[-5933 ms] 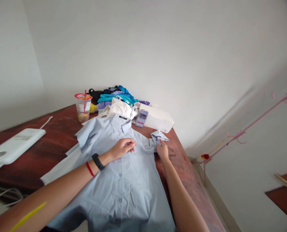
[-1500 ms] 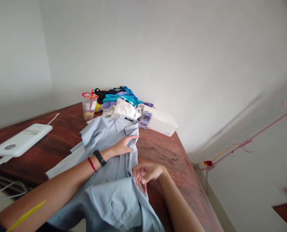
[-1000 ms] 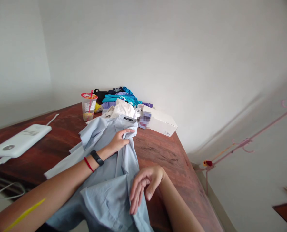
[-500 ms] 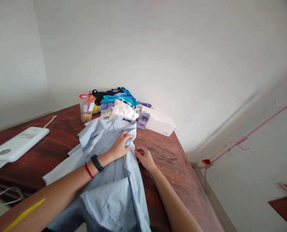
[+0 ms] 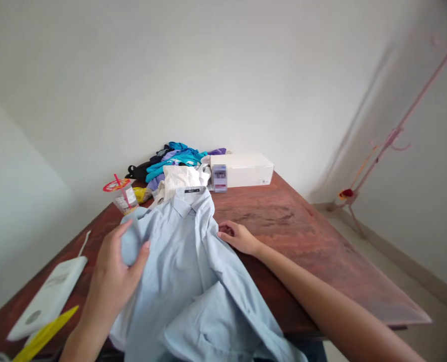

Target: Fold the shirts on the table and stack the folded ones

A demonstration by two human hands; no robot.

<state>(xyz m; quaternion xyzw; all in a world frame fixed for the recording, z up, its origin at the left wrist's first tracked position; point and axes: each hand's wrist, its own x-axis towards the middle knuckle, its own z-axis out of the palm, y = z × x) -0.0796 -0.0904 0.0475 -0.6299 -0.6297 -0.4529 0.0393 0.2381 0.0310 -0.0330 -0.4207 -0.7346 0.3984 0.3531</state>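
On a brown counter (image 5: 302,226), leftmost, lies a power bank (image 5: 50,296). Next, the left hand (image 5: 112,274), fingers spread and released, is by a sleeve, a cup (image 5: 127,200) beyond. The pale blue shirt (image 5: 174,251) lies centre, collar away. The right hand (image 5: 242,239) curls at its edge; whether it grips, I cannot tell. Beyond: a white box (image 5: 250,170).

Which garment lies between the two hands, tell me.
The light blue collared shirt, between the left hand and right hand; the white garment and turquoise garment lie farther back.
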